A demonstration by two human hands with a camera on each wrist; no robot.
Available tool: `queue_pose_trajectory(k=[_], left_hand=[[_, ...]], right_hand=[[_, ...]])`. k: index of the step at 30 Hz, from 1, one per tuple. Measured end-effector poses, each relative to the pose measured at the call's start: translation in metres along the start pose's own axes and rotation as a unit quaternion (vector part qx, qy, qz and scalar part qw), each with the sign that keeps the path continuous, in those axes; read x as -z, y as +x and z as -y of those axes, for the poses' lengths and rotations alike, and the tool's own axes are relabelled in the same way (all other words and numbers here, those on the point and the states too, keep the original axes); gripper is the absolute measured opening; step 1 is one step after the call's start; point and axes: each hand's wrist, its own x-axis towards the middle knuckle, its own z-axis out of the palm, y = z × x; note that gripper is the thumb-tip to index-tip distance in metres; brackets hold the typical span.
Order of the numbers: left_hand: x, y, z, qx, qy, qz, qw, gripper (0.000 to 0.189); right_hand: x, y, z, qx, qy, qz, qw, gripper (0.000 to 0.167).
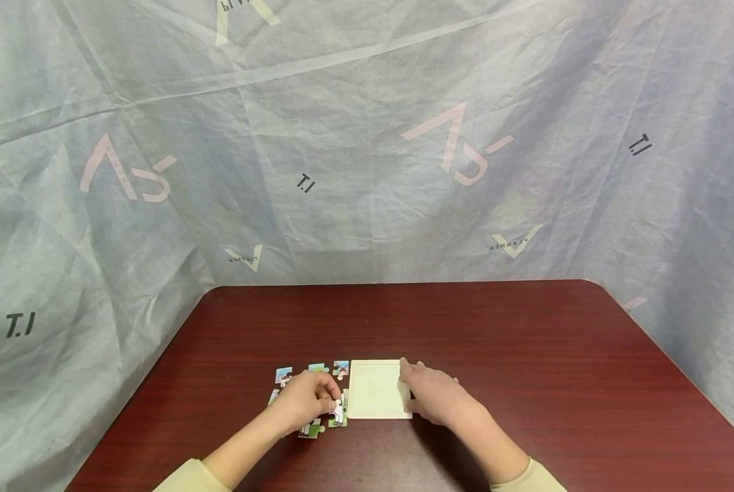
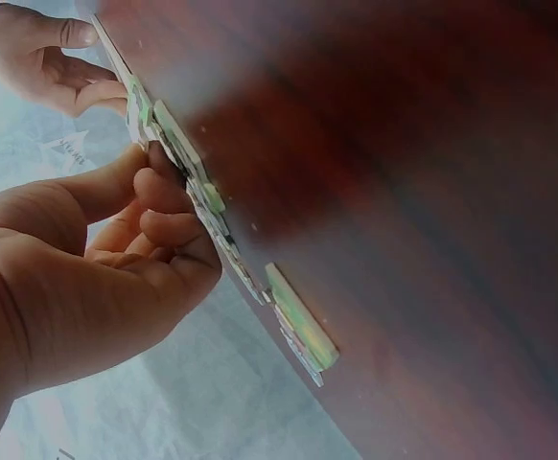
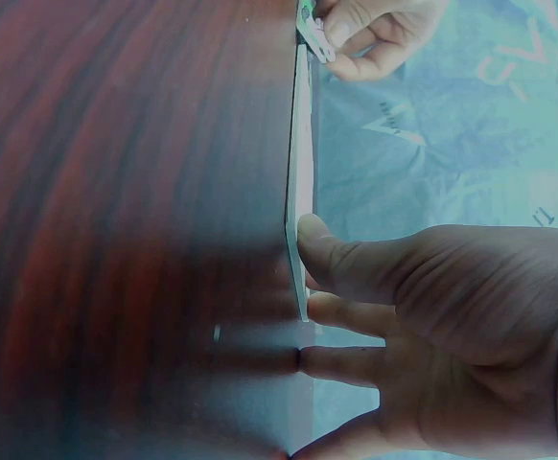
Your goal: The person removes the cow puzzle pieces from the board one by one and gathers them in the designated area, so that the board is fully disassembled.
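My left hand (image 1: 305, 402) pinches a jigsaw piece (image 1: 337, 414) with a white figure and green on it, just left of a pale, shallow puzzle tray (image 1: 380, 415). In the left wrist view, thumb and fingertips of the left hand (image 2: 116, 249) meet at the piece, which their tips partly cover. My right hand (image 1: 436, 393) rests along the tray's right edge. Its thumb touches the near corner, and the other fingers (image 3: 341, 365) are spread out towards the tabletop in the right wrist view.
Around the left hand lie several loose jigsaw pieces, among them a blue-and-green one (image 1: 341, 369) by the tray's far left corner and a green one (image 1: 310, 430) nearer me. The dark red wooden table (image 1: 527, 355) meets a grey printed cloth (image 1: 367, 205) at the back.
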Motion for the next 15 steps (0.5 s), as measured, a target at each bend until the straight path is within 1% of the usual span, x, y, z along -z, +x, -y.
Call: queue_pose_trajectory(k=[5,15], left_hand=[[-0.0011,-0.0019,-0.0010,-0.009,0.027,-0.005,0.9996,0.013],[-0.0025,-0.0034,-0.0027,-0.016,0.039,-0.004,0.9991,0.014]], right_hand=[[-0.0001,0.0001,0.0000,0.000,0.000,0.000,1.0000,0.069],[0.0001,0.0001,-0.0007,-0.003,0.001,0.002,1.0000,0.069]])
